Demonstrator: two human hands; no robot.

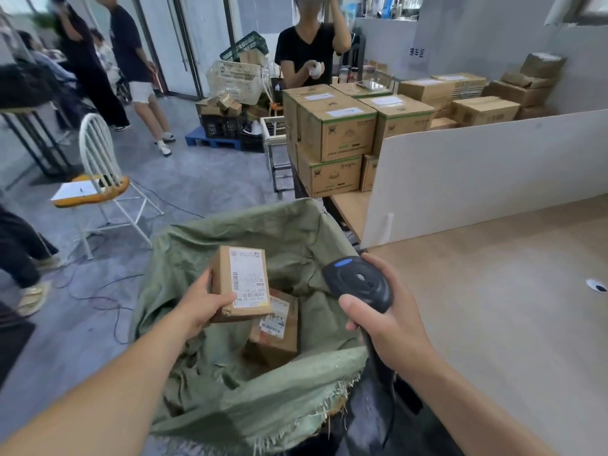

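My left hand (200, 304) grips a small brown cardboard parcel (241, 283) with a white shipping label facing up, held above the open mouth of a green woven sack (250, 399). My right hand (385, 311) holds a black barcode scanner (358, 283) by its handle, its head turned toward the parcel, a short gap between them. Inside the sack lies a second labelled parcel (276, 327), partly covered by the one I hold.
A light wooden table (493, 307) with a white divider board (477, 179) is at the right. Stacked cartons (339, 133) stand beyond the sack. A white chair (98, 179) and cables are on the floor at left. Several people stand behind.
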